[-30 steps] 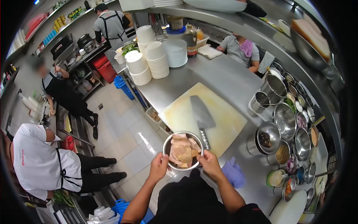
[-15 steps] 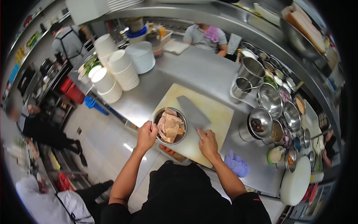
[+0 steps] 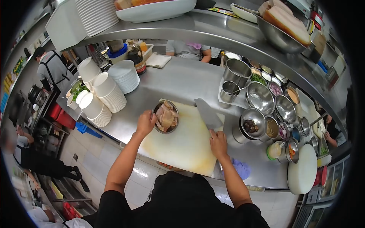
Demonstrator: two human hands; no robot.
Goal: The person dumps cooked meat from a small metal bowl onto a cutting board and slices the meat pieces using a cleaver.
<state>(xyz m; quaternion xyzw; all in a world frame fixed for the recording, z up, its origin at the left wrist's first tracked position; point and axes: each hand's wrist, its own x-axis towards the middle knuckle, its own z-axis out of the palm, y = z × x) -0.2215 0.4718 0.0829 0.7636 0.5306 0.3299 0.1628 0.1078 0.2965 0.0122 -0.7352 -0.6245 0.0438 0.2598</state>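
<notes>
As left fingers (image 3: 153, 117) grip a bowl (image 3: 177, 121), right fingers (image 3: 213, 134) hold a cleaver (image 3: 208, 114).

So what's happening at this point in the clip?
The person's left hand holds a round steel bowl of pale meat pieces at the left side of a large whitish cutting board. The right hand grips a broad steel cleaver near its right edge. Nothing is being cut.

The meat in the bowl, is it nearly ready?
Done: the meat is in the metal bowl. In hand: the left hand grips the bowl, the right hand the cleaver. Left: perhaps chopping; the pieces look big, and the blade isn't touching them.
</notes>
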